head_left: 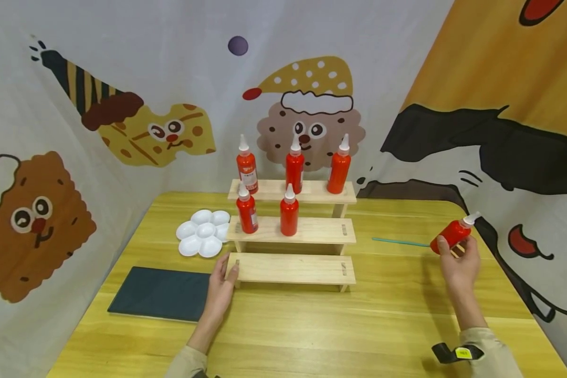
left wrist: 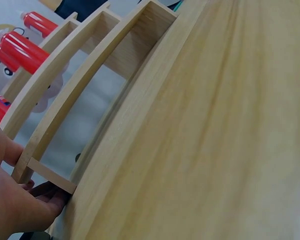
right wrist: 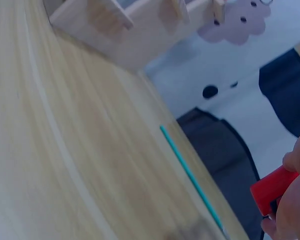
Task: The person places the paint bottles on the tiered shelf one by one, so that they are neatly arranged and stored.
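A three-tier wooden stand (head_left: 290, 269) sits mid-table. My left hand (head_left: 221, 289) grips the left end of its lowest step; in the left wrist view the thumb is above and fingers reach below the board (left wrist: 52, 176). Three red squeeze bottles (head_left: 339, 173) with white pointed caps stand upright on the top step, and two more (head_left: 289, 218) on the middle step's left and centre. On the right, my right hand (head_left: 462, 270) holds another red squeeze bottle (head_left: 450, 237), tilted with its nozzle up and to the right. The right wrist view shows only that bottle's lower end (right wrist: 272, 190).
A white flower-shaped palette (head_left: 200, 244) lies left of the stand, with a dark flat board (head_left: 163, 294) in front of it. One thin teal stick (head_left: 399, 241) lies on the table right of the stand. A cartoon-printed cloth (head_left: 184, 58) hangs behind the table.
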{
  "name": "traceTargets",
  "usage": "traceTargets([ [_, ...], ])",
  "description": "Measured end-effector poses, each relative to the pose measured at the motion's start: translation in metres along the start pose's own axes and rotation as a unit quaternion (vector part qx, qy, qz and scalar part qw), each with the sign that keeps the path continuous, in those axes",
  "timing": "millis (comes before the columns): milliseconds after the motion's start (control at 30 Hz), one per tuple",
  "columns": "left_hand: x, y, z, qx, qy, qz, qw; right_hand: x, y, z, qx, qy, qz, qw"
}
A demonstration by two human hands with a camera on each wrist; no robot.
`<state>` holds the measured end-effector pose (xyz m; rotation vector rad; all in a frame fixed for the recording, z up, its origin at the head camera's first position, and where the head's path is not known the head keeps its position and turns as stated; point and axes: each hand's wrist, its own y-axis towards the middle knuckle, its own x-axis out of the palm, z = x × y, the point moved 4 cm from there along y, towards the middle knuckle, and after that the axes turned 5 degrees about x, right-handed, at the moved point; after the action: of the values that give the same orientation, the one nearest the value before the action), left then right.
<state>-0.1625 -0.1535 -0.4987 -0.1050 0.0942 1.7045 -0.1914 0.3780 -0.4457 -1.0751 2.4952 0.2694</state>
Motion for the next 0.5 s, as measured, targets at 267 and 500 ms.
traceTargets([
  [267,0.000,0.000,0.001,0.004,-0.002,0.000,1.0000,0.012,-0.016,-0.025,-0.023,0.030,-0.029,0.9989],
  [500,0.000,0.000,0.001,0.009,-0.003,0.001,1.0000,0.023,-0.033,-0.046,-0.061,0.051,-0.052,0.9955],
])
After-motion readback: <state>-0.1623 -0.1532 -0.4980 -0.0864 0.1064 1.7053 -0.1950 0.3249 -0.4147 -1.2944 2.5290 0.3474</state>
